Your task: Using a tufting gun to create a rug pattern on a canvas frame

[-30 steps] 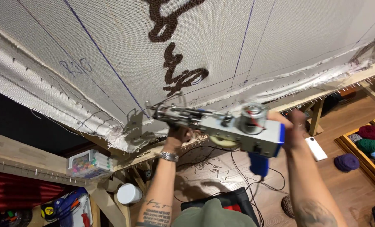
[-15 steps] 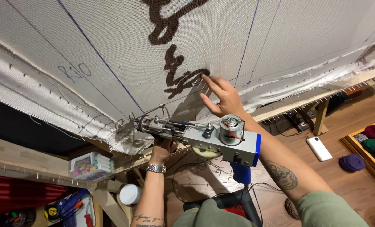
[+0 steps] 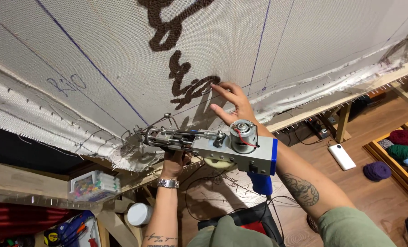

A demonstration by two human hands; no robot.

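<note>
I see one tufting gun (image 3: 213, 145) just below the stretched cloth (image 3: 98, 59); my left hand (image 3: 172, 161) seems clenched around its underside grip, partly hidden. My right hand (image 3: 233, 104), fingers spread, touches the lower of two brown tufted patches (image 3: 188, 84).

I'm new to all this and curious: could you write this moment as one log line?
left hand: holds tufting gun from below | right hand: open, fingertips on brown tufted yarn | cloth: stretched on frame
</note>
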